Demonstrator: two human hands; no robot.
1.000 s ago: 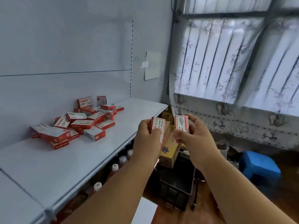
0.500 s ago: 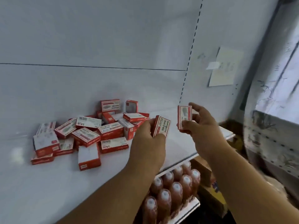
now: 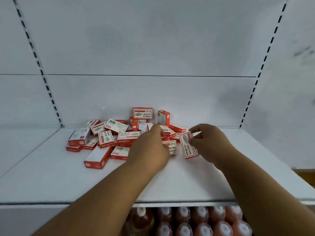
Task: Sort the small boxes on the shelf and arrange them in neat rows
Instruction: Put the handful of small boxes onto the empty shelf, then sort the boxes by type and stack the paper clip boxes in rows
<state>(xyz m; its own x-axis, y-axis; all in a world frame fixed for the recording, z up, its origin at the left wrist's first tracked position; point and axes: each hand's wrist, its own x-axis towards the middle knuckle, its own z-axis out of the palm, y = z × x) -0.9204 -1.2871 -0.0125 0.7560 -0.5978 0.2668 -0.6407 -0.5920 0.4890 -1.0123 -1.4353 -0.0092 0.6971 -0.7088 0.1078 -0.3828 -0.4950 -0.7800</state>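
- On the white shelf (image 3: 51, 181), a loose heap of small red-and-white boxes (image 3: 119, 135) lies toward 11 o'clock, against the back panel.
- The right hand (image 3: 209, 142) pinches one box (image 3: 188, 145) by its edge, tilted, its lower end at the shelf, just right of the heap.
- The left hand (image 3: 150, 149) curls over a second box (image 3: 171, 147) at the heap's 4 o'clock edge; its grip is partly hidden.
- Red bottles (image 3: 184, 222) with white caps stand on the shelf below, at 6 o'clock.

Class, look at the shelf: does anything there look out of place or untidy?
Yes. The small red and white boxes lie in a jumbled heap at the back of the shelf, overlapping at mixed angles, some upright. No row exists yet. The right hand holds one box tilted.
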